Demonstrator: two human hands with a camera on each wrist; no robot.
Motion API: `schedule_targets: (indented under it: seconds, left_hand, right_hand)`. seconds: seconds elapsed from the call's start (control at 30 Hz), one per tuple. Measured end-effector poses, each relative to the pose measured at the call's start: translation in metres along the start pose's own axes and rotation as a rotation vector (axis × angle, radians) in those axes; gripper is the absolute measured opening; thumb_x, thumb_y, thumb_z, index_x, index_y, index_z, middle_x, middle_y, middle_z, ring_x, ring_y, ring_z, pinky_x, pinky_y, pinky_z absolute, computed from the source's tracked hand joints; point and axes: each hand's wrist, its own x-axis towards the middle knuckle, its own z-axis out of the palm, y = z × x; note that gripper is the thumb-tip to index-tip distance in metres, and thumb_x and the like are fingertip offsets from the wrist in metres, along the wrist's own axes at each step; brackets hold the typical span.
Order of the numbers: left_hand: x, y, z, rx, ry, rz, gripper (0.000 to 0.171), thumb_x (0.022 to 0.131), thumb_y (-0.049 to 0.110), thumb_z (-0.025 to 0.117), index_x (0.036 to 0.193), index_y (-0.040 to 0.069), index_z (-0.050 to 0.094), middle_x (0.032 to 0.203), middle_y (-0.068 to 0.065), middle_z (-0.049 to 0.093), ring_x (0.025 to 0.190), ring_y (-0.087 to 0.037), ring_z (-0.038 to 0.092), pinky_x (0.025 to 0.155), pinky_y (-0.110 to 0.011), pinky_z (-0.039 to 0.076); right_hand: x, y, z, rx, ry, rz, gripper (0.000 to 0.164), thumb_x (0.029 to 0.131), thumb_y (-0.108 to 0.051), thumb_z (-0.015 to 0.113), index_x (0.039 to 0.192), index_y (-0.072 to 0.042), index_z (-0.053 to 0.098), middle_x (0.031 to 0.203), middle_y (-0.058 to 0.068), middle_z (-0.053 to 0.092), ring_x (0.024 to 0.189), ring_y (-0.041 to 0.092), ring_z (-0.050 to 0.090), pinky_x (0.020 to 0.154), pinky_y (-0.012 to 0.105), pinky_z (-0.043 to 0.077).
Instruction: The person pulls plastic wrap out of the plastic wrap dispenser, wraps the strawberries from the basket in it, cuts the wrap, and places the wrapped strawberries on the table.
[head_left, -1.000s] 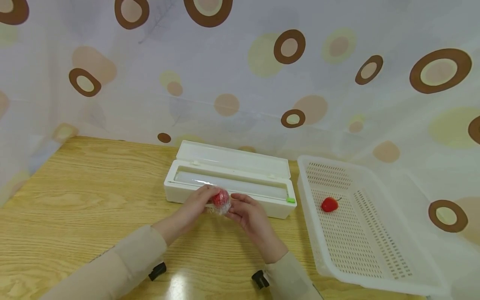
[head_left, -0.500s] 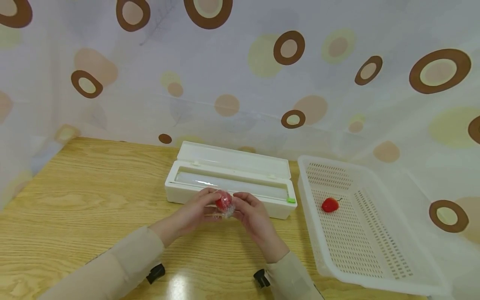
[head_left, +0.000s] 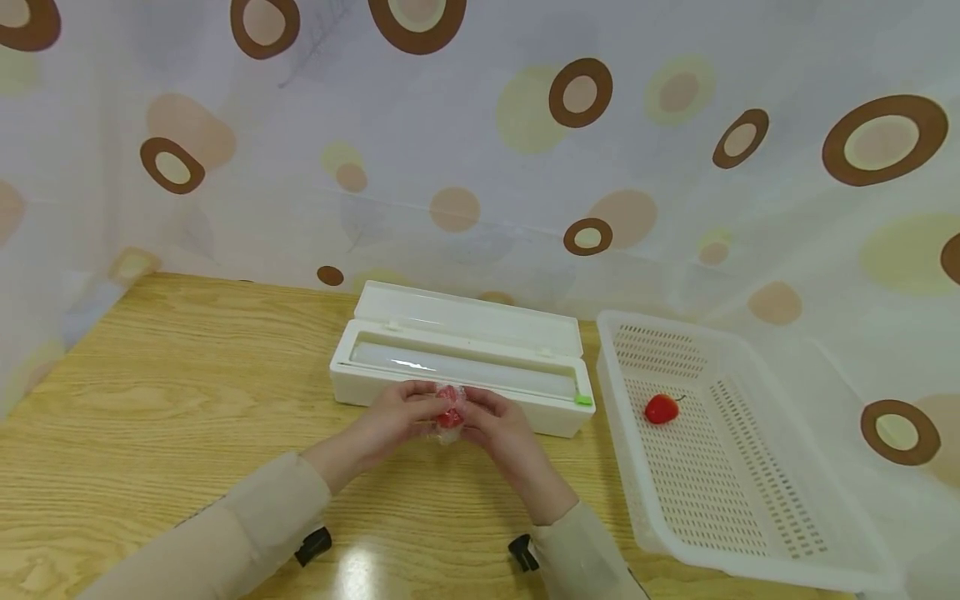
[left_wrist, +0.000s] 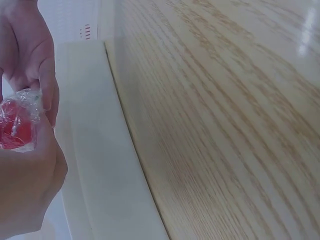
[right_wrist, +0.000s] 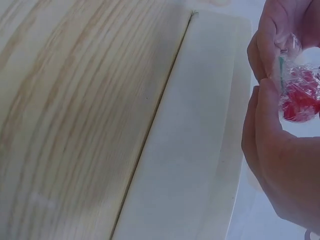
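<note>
In the head view a small red fruit wrapped in clear cling film (head_left: 450, 415) is held between both hands, just in front of a white cling film box. My left hand (head_left: 386, 427) grips it from the left, thumb across its near face. From the right, my right hand (head_left: 510, 437) pinches the film and the fruit's side. Crinkled film bunches around the red fruit (left_wrist: 16, 125) in the left wrist view. A bit of green shows through the wrap in the right wrist view. The cling film box (head_left: 465, 408) has its lid up, with the film roll (head_left: 465, 368) lying inside.
A white perforated plastic basket (head_left: 637, 500) stands at the right, with one unwrapped red fruit (head_left: 662, 409) with a thin stem in it. A green slider (head_left: 582, 400) sits at the box's right end. Behind the wooden table (head_left: 187, 392) hangs a dotted curtain (head_left: 465, 150).
The wrapped fruit has turned in the fingers and sits slightly lower and nearer. The right hand has closed in on it, and the fingers now cover more of it. Box and basket stay put.
</note>
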Motion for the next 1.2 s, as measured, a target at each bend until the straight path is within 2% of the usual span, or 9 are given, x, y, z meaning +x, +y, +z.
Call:
schedule_targets:
  seconds: [0.3, 0.47, 0.7, 0.9, 1.07, 1.2]
  left_hand:
    - [0.0, -0.003, -0.001, 0.051, 0.041, 0.03, 0.035, 0.094, 0.01, 0.052, 0.122, -0.012, 0.053, 0.121, -0.023, 0.059, 0.099, -0.011, 0.061, 0.092, -0.029, 0.05]
    - [-0.001, -0.001, 0.0, 0.084, 0.042, 0.052, 0.032, 0.094, 0.007, 0.051, 0.12, -0.014, 0.053, 0.121, -0.025, 0.058, 0.101, -0.014, 0.061, 0.092, -0.029, 0.05]
    - [-0.002, 0.0, 0.001, 0.112, 0.059, 0.051, 0.03, 0.094, 0.004, 0.051, 0.118, -0.014, 0.054, 0.12, -0.026, 0.058, 0.103, -0.016, 0.062, 0.09, -0.028, 0.051]
    - [-0.005, 0.005, -0.004, 0.152, 0.081, 0.021, 0.035, 0.094, 0.016, 0.054, 0.119, -0.008, 0.056, 0.119, -0.02, 0.061, 0.1, -0.016, 0.063, 0.091, -0.032, 0.051]
    - [-0.01, 0.016, -0.012, 0.156, 0.106, 0.026, 0.039, 0.094, 0.02, 0.054, 0.122, -0.007, 0.052, 0.119, -0.018, 0.059, 0.099, -0.013, 0.061, 0.092, -0.033, 0.05]
    - [-0.015, 0.024, -0.025, 0.155, 0.135, 0.039, 0.041, 0.094, 0.02, 0.053, 0.124, -0.007, 0.049, 0.117, -0.014, 0.058, 0.094, -0.007, 0.058, 0.09, -0.027, 0.049]
  right_hand:
    - [0.002, 0.001, 0.004, -0.08, 0.106, -0.053, 0.031, 0.091, -0.006, 0.057, 0.118, 0.011, 0.057, 0.116, 0.024, 0.062, 0.09, 0.011, 0.064, 0.079, 0.03, 0.055]
    - [0.001, 0.001, 0.007, -0.116, 0.14, -0.069, 0.028, 0.09, -0.004, 0.059, 0.114, 0.011, 0.061, 0.112, 0.026, 0.064, 0.089, 0.013, 0.065, 0.078, 0.032, 0.056]
    - [0.002, 0.002, 0.007, -0.141, 0.113, -0.075, 0.028, 0.09, -0.005, 0.058, 0.113, 0.012, 0.06, 0.112, 0.026, 0.063, 0.089, 0.013, 0.065, 0.077, 0.032, 0.056]
    - [0.002, -0.002, 0.005, -0.193, 0.072, -0.05, 0.035, 0.093, -0.016, 0.057, 0.12, 0.006, 0.057, 0.115, 0.022, 0.063, 0.088, 0.013, 0.064, 0.076, 0.037, 0.056]
    - [0.002, -0.01, 0.006, -0.198, 0.067, -0.074, 0.038, 0.095, -0.023, 0.053, 0.123, 0.002, 0.055, 0.115, 0.022, 0.063, 0.09, 0.024, 0.066, 0.074, 0.039, 0.056]
    - [0.001, -0.015, 0.004, -0.191, 0.077, -0.097, 0.036, 0.097, -0.021, 0.05, 0.121, 0.004, 0.055, 0.115, 0.026, 0.061, 0.095, 0.033, 0.066, 0.075, 0.041, 0.056]
